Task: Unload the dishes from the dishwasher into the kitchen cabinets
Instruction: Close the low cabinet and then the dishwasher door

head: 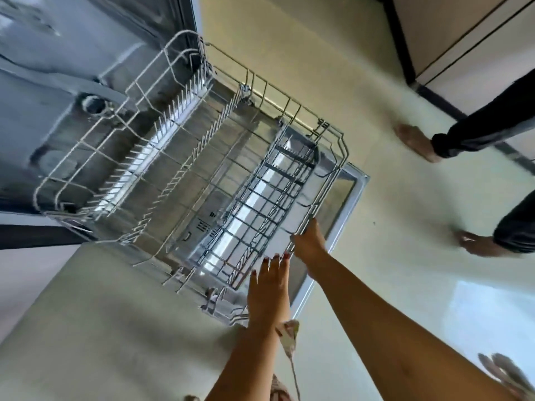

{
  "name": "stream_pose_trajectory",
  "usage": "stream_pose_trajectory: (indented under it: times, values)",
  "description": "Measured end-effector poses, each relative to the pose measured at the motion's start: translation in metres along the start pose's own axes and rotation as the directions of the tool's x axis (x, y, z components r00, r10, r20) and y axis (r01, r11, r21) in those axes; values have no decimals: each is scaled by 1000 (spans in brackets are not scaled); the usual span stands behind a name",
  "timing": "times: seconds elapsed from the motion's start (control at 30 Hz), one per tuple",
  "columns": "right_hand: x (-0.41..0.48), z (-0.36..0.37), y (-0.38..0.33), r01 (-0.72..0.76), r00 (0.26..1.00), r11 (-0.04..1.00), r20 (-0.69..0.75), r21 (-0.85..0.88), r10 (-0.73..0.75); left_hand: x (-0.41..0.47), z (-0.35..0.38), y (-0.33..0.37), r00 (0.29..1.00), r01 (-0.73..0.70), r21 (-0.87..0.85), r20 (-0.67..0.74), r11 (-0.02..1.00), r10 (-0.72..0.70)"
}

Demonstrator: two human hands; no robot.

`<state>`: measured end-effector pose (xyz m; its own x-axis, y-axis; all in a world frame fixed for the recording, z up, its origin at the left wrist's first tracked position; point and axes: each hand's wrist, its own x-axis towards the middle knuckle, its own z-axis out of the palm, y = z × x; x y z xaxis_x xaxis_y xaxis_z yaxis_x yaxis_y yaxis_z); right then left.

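Gripping the near rim of the lower rack (330, 189), the right hand (308, 244) curls its fingers over the wire. The left hand (269, 285) lies flat at the same rim, fingers straight. No dishes show in the rack, which stands pulled out over the open door (354, 195). Probable step: returning the rack. This requires an even push, far-left, into the tub (58, 82).

Dish rack (185, 157) pulled out, resting over open dishwasher door (357, 186). Cutlery basket (260, 209) in rack, along the side nearest the door's outer edge. Cabinets (463, 39) beyond, across the floor (405, 285).
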<state>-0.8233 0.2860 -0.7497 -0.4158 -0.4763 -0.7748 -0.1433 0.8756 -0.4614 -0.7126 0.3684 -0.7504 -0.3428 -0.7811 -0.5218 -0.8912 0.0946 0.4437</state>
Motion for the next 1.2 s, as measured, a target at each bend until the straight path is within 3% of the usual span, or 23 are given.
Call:
stream_pose_trajectory:
  times: [0.1,0.17,0.33,0.47,0.83,1.2]
  values:
    - [3,12,-8,51,995,999,81,-1,-50,1,-10,-11,994,-82,16,-77,997,83]
    - [3,24,-23,72,989,997,131,-28,-68,2,-19,-22,999,-45,53,-20,998,46]
    - [-11,57,-76,132,977,989,177,-71,-118,9,-48,-79,999,5,153,-45,988,2]
    - [-16,88,-112,195,969,969,182,-150,-166,12,-75,-131,999,-37,203,-19,979,42]
    - [-21,182,-205,366,908,902,302,-230,-292,43,-158,-228,987,-20,285,-149,958,65]
    - [-7,265,-273,447,862,864,368,-232,-348,71,-215,-305,970,77,529,-235,845,58]
